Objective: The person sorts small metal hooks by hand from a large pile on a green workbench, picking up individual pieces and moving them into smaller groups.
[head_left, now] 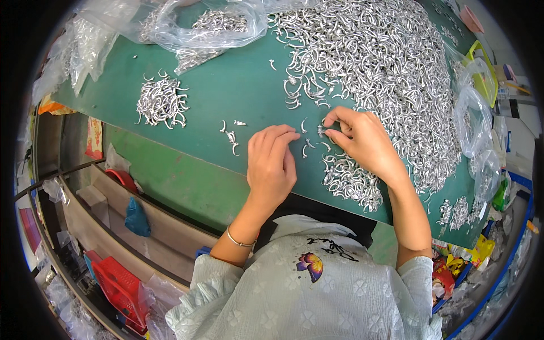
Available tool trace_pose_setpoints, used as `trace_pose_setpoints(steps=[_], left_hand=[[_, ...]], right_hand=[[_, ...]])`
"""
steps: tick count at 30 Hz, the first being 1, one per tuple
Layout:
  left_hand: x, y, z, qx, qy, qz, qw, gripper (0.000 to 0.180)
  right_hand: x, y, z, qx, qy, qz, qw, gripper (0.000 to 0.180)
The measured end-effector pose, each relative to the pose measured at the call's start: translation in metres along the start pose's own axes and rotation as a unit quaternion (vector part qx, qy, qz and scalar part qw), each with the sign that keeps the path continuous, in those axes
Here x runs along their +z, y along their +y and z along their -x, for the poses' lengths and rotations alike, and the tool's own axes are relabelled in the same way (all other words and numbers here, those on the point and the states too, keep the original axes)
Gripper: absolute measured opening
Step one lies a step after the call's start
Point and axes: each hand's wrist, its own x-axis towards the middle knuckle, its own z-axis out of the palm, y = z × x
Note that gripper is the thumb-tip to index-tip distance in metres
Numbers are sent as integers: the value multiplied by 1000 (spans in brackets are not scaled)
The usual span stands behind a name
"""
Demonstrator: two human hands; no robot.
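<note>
On the green tabletop, my right hand has thumb and index finger bent around a small silvery metal piece. My left hand rests palm down near the table's front edge, fingers bent and thumb a little apart, with no piece visible in it; its palm side is hidden. A few loose curved metal pieces lie between my hands. Under my right wrist is a small pile of the same curved pieces. To the left of my left hand lie several scattered pieces.
A very large heap of curved metal pieces covers the table's right and far side. A smaller pile sits at left. Clear plastic bags stand at the far edge. Below left are wooden shelves and a red basket.
</note>
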Motion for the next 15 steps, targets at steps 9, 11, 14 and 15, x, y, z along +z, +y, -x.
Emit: trace_pose_setpoints(steps=[9,11,14,15], left_hand=[[2,0,0,-5,23,6,1000,28],[4,0,1,-14,43,7,999,29],[5,-2,3,-37,81,17,996,32],[6,-3,4,-43,87,23,995,34]], right_hand=[[7,5,-1,-64,85,1,994,16],[14,6,0,-114,103,8,988,18],[26,8,-3,-130,88,40,987,20],[24,12,-3,-142,72,26,987,17]])
